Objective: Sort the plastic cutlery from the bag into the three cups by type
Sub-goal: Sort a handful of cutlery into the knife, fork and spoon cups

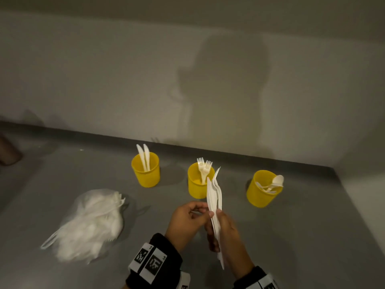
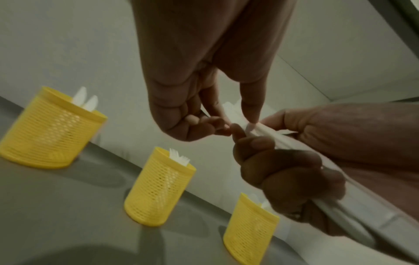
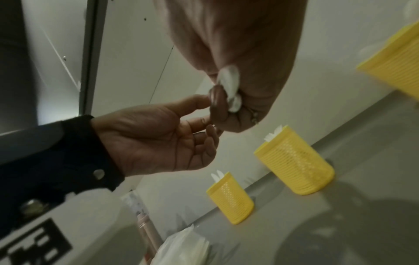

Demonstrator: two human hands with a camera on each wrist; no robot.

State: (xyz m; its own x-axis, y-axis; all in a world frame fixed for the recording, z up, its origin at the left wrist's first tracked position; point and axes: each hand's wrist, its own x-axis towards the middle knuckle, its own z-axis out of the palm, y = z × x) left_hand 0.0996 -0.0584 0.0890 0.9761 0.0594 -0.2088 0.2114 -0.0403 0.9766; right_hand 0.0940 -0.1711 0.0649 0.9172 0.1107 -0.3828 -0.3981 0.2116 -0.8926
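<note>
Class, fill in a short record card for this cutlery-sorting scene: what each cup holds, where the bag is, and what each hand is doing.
left cup: two knives, upright
middle cup: forks, prongs up
right cup: spoons
bag: lies on the table, left of the hands, cutlery inside
right hand: grips a bundle of cutlery, a fork among them
left hand: fingertips reach the bundle; grip unclear

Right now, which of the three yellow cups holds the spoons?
The right-hand cup, nearest the table's right edge. Rounded spoon bowls lean over its rim; the middle cup shows forks, the left cup knives.
</note>
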